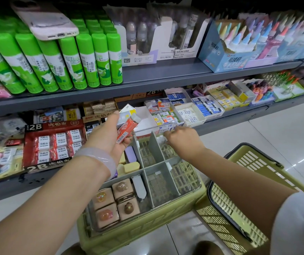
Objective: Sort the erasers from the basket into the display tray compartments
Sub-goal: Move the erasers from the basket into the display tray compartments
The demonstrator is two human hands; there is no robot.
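Your left hand [110, 138] has its fingers clamped on a small bunch of erasers [128, 124], a red-sleeved one in front and a white and yellow one behind, held up over the far left corner of the clear tray [190, 186]. Your right hand [182, 137] is down at the tray's far right compartment, fingers curled around something small and white. I can't tell if it's an eraser or a divider clip.

The tray sits on a green crate [138, 234], with the basket [248, 183] just beside it on the right. The near left compartment already has four pink boxed erasers [117, 201], and pastel ones [131, 161] sit behind them.

My tip: finish placing whatever the right hand has before you loosen the left, or that fanned bunch could slip. Then feed them out one at a time by sleeve colour, laid flat against the grey divider [155, 146] so they stack neatly.
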